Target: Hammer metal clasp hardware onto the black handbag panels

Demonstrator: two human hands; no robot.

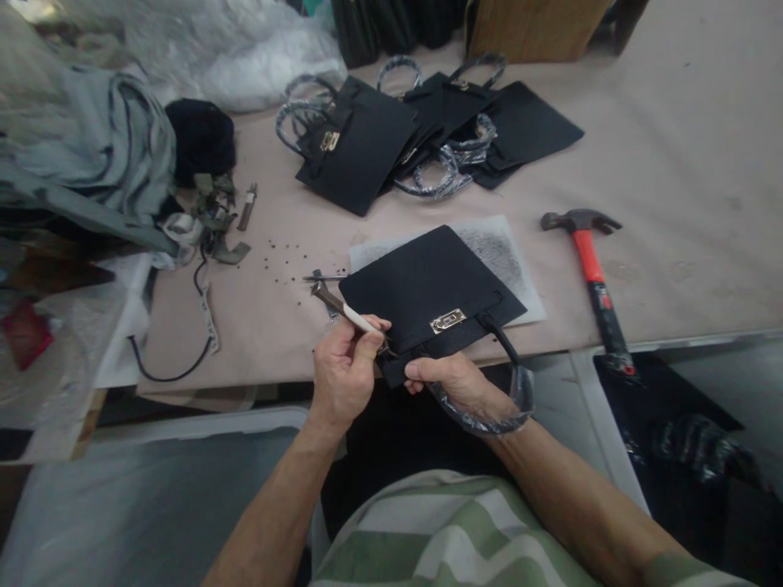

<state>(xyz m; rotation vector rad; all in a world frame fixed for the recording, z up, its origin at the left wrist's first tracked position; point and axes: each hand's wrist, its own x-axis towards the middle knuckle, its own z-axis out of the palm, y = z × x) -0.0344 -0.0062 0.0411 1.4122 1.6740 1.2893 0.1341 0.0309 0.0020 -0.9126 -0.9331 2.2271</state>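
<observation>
A black leather bag panel [428, 277] with a gold clasp [449, 321] lies partly over a white sheet [519, 277] at the table's front edge. My left hand [346, 367] is closed around a metal tool with a pale wrapped handle [358, 316], its tip end meeting the panel's near left corner. My right hand [456, 381] pinches the black strip at that same corner. A plastic-wrapped handle [519, 391] of the panel loops over my right wrist. The exact contact between tool and leather is hidden by my fingers.
Behind the panel, several black bag panels [367, 147] lie piled. A claw hammer [593, 269] with a red and black grip rests at the right, its end over the table edge. Small black bits, another tool [248, 206] and cloth [122, 139] are at the left.
</observation>
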